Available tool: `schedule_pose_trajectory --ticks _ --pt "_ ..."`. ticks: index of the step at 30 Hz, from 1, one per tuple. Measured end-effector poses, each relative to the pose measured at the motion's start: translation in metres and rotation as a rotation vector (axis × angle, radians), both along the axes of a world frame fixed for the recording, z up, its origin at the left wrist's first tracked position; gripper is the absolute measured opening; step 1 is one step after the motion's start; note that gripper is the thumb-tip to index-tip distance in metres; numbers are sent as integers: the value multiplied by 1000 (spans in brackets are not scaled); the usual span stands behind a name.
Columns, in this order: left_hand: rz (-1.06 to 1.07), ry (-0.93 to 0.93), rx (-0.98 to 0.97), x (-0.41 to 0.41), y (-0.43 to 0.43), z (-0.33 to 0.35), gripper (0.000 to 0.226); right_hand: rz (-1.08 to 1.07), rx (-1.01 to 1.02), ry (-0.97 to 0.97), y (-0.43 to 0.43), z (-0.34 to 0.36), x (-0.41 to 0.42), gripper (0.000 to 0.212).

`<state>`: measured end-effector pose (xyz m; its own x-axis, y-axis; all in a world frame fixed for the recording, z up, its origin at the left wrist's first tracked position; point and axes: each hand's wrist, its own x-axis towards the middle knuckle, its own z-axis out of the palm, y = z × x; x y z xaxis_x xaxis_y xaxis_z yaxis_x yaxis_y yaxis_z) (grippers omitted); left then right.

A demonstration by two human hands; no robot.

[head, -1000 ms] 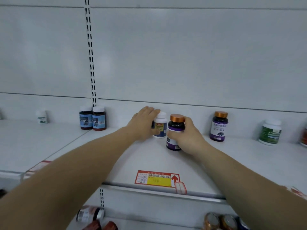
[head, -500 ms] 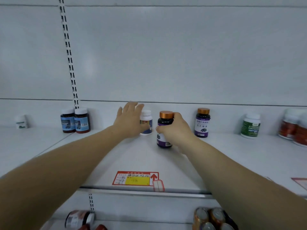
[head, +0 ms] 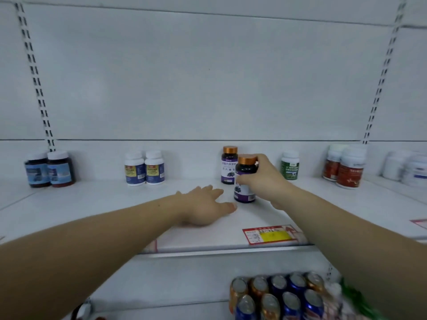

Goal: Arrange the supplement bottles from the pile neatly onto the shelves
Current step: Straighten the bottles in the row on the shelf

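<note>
1. Handling, as judged: looks rigid, light and smooth-sided. Should carry easily one-handed, but may topple if nudged high. Best taken round the body, below the cap.
2. Appearance of bottle (head: 244, 192): dark, with a copper cap and a purple-and-white label showing a berry picture. Print too blurred to read.
3. Right hand (head: 262, 181): clamped on the bottle, with fingers and thumb curled round its body and shoulder.
4. Location: stands upright within the right hand's grasp. Base on or just above the shelf (head: 104, 204); cannot tell which.
5. Beyond the right hand, slightly to its left: a matching twin (head: 229, 166), upright near the back panel, just behind the held bottle.
6. Left hand (head: 203, 207): lies palm down on the shelf with fingers straight and spread, holding nothing. Bottle just right of its thumb, apparently apart.
7. Right of the right hand: a green bottle (head: 290, 167). Well left of the left hand: a white pair (head: 144, 169).
</note>
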<state>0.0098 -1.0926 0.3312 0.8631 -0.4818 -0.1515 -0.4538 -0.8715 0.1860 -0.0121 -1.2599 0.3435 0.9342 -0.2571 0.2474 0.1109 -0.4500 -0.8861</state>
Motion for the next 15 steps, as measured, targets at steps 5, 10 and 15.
schedule_pose_trajectory --ticks 5,10,15 --pt "11 -27 53 -9 -8 -10 72 28 -146 -9 -17 -4 11 63" --pt "36 -55 -1 -14 -8 -12 68 32 -219 29 -33 -2 34 62" --pt "69 -51 -68 -15 -8 -12 67 13 -233 23 -49 -5 55 62"
